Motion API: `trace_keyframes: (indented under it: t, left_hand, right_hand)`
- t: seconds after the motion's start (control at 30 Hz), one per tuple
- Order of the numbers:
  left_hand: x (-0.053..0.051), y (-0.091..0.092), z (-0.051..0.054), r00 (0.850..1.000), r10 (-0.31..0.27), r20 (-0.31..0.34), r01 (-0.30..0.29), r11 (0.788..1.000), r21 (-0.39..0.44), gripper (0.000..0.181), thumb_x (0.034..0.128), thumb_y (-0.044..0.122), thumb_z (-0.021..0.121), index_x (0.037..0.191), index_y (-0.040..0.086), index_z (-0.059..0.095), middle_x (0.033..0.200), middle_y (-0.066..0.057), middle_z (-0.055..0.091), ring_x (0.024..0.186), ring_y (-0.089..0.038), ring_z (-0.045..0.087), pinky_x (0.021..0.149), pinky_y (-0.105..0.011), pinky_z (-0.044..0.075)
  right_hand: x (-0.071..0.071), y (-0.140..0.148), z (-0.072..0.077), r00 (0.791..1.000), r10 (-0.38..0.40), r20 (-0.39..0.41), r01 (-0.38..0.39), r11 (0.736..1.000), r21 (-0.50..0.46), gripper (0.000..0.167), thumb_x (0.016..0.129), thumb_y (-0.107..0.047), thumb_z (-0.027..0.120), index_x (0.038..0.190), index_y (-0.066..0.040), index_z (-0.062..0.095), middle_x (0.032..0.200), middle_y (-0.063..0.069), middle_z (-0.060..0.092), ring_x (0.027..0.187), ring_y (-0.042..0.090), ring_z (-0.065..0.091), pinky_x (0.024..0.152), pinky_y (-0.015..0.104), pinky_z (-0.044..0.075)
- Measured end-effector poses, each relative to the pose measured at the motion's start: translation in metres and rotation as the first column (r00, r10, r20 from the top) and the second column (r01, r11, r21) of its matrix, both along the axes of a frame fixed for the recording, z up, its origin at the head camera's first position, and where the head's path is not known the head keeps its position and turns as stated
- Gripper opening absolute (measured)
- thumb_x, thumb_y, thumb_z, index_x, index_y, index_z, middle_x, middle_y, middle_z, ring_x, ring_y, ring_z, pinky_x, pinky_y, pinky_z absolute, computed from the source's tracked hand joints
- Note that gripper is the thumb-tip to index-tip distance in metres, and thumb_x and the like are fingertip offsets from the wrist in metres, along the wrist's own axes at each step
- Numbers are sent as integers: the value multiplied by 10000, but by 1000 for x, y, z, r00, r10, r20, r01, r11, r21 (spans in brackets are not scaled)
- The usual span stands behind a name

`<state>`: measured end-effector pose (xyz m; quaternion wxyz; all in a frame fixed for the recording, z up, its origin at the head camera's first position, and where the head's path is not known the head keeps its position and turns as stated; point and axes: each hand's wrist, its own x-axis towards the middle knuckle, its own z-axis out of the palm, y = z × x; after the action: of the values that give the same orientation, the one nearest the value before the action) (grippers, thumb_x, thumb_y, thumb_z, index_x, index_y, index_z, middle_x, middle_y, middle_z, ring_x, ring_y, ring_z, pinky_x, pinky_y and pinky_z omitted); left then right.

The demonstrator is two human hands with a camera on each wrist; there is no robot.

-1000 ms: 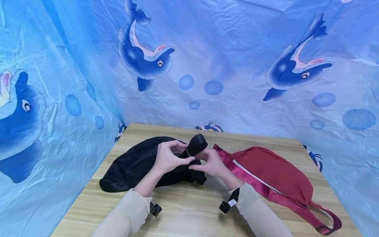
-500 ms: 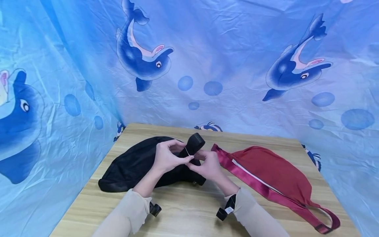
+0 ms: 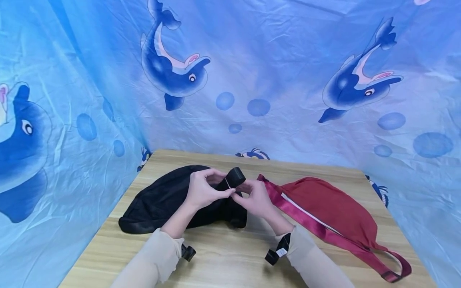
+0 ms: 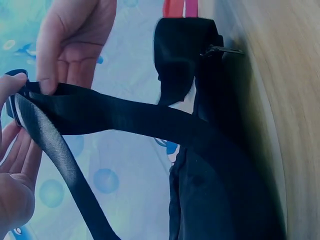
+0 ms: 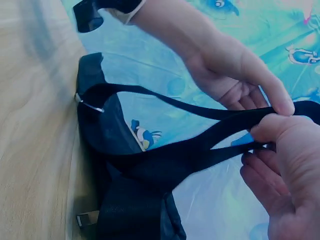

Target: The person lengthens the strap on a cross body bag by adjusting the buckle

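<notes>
A black waist bag [image 3: 158,204] lies on the table, its black webbing strap [image 3: 235,177] raised in a loop between my hands. With thumb and fingers my left hand [image 3: 205,192] pinches the strap at a dark slider buckle [image 4: 15,112], seen at the left edge of the left wrist view. Close beside it, my right hand [image 3: 256,198] pinches the strap too; in the right wrist view the right thumb [image 5: 280,127] presses on the webbing. The strap folds into several layers there. Part of the bag is hidden behind my left hand and forearm.
A red waist bag [image 3: 331,208] with a pale zip and its own strap lies on the right of the wooden table [image 3: 223,260]. Blue dolphin-printed sheeting [image 3: 288,60] hangs behind and on both sides. A wrist camera [image 3: 275,254] sits on each forearm.
The raised strap loop has shifted slightly left and lower. My right fingertips have come closer to the left ones. Bag and red bag stay about where they were.
</notes>
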<state>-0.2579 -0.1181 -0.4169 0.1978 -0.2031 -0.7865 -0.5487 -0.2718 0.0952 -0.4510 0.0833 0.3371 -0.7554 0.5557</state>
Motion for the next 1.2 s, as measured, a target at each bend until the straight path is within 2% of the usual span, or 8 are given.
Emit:
trace_keyframes:
  t: [0.27, 0.47, 0.6, 0.7, 0.83, 0.9, 1.07, 1.2]
  left_hand:
    - [5, 0, 3, 996, -71, 55, 70, 997, 22, 362, 696, 160, 1011, 1008, 115, 833, 924, -71, 827, 813, -195, 812, 780, -283, 665]
    - [4, -2, 2, 996, -71, 45, 68, 996, 57, 353, 705, 144, 1003, 1010, 96, 832, 925, -95, 823, 815, -201, 811, 791, -269, 662]
    - [2, -3, 1, 997, -65, 36, 61, 993, 97, 354, 696, 103, 1001, 1005, 85, 828, 937, -113, 820, 816, -207, 808, 798, -266, 661]
    - [2, -1, 0, 995, -87, 52, 82, 992, 96, 362, 698, 103, 1001, 1014, 80, 826, 950, -119, 821, 825, -199, 808, 800, -265, 660]
    - [1, 1, -3, 990, -122, 76, 115, 990, 87, 365, 720, 132, 996, 1032, 64, 820, 956, -133, 821, 837, -190, 809, 809, -265, 659]
    - [2, 1, -2, 989, -127, 81, 120, 989, 81, 366, 719, 136, 997, 1031, 65, 820, 952, -129, 821, 834, -190, 808, 805, -266, 659]
    - [4, -3, 1, 995, -77, 61, 74, 996, 57, 386, 690, 126, 1004, 1033, 86, 832, 978, -91, 824, 849, -174, 806, 810, -247, 654]
    - [4, -4, -1, 996, -56, 67, 54, 998, 31, 392, 687, 146, 1010, 1039, 118, 840, 994, -74, 828, 869, -135, 804, 830, -226, 645]
  right_hand:
    - [-4, 2, -8, 977, 175, 118, -159, 978, -134, 360, 880, 108, 793, 1227, 109, 699, 1189, 335, 741, 1098, 27, 737, 1034, 259, 590]
    - [-5, 8, -16, 982, 144, 118, -136, 988, -80, 343, 889, 79, 799, 1220, 119, 721, 1182, 325, 752, 1103, 305, 784, 998, 283, 613]
    - [-7, 11, -20, 992, 112, 51, -113, 994, 1, 418, 870, 66, 828, 1270, 85, 709, 1209, 272, 766, 1111, 427, 761, 1003, 387, 620]
    - [-9, 7, -19, 991, 134, 5, -134, 990, -40, 446, 862, 69, 836, 1285, 55, 695, 1191, 263, 771, 1108, 326, 781, 1003, 419, 621]
    - [-9, 1, -16, 989, 145, -7, -144, 978, -147, 396, 871, 88, 812, 1251, 71, 703, 1117, 292, 773, 1059, 109, 776, 974, 322, 633]
    - [-9, 1, -17, 991, 130, -4, -129, 980, -153, 374, 864, 99, 809, 1226, 91, 714, 1091, 304, 774, 1031, 85, 775, 955, 296, 635]
    - [-12, 12, -21, 995, 101, -14, -101, 995, 10, 426, 865, 30, 852, 1272, 49, 729, 1194, 237, 780, 1069, 244, 797, 986, 314, 625]
    - [-17, 21, -4, 982, 186, -29, -186, 982, 15, 477, 902, 75, 793, 1359, 83, 657, 1303, 269, 728, 1154, 385, 750, 1031, 432, 607]
